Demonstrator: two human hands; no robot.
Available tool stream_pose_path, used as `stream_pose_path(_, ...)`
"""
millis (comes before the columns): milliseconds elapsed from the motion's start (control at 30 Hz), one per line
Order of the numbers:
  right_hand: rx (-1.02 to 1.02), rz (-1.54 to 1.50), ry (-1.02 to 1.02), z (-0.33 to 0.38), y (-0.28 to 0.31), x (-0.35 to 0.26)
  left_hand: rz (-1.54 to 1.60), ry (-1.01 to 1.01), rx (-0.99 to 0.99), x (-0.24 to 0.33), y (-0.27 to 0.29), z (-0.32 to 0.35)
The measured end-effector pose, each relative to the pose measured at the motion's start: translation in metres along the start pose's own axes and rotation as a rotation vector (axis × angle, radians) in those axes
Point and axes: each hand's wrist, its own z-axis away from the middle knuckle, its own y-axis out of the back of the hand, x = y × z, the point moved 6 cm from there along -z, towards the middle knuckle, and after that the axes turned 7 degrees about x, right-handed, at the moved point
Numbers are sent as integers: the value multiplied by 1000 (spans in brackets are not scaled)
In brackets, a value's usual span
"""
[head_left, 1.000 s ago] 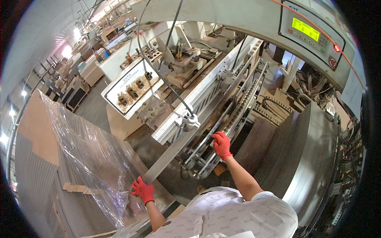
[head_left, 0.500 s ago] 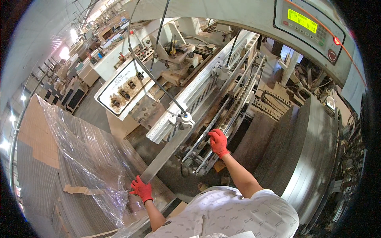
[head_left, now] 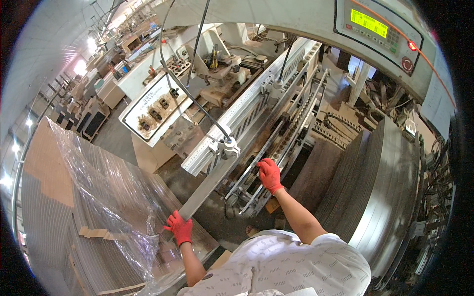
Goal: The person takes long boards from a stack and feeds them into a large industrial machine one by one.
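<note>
Both my hands wear red gloves. My left hand (head_left: 179, 228) grips the near end of a long, narrow grey board (head_left: 203, 193), its fingers at the board's end. That board runs away from me beneath a white clamp fitting (head_left: 227, 147) and along a scaled metal rail (head_left: 213, 144). Over the near part of a roller track (head_left: 291, 133), to the right of the board, is my right hand (head_left: 269, 176). Its fingers are curled together; whether anything is between them is hidden.
At left stands a large stack of boards (head_left: 47, 207) partly wrapped in clear plastic film (head_left: 106, 197). More grey boards (head_left: 380, 197) stand packed at right. A control panel (head_left: 377, 34) with a lit screen overhangs at upper right. Cables (head_left: 197, 49) hang over the machine.
My left hand and the board's near end have moved slightly forward, toward the machine. My right hand stays over the track with its fingers curled.
</note>
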Motion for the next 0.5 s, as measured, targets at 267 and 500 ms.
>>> stream_pose_path(267, 49, -33, -228, 9, -19, -4, 85, -151, 28, 23, -9, -14)
stream_pose_path(500, -215, -696, -890, 68, -75, -12, 350, -181, -19, 8, -27, -4)
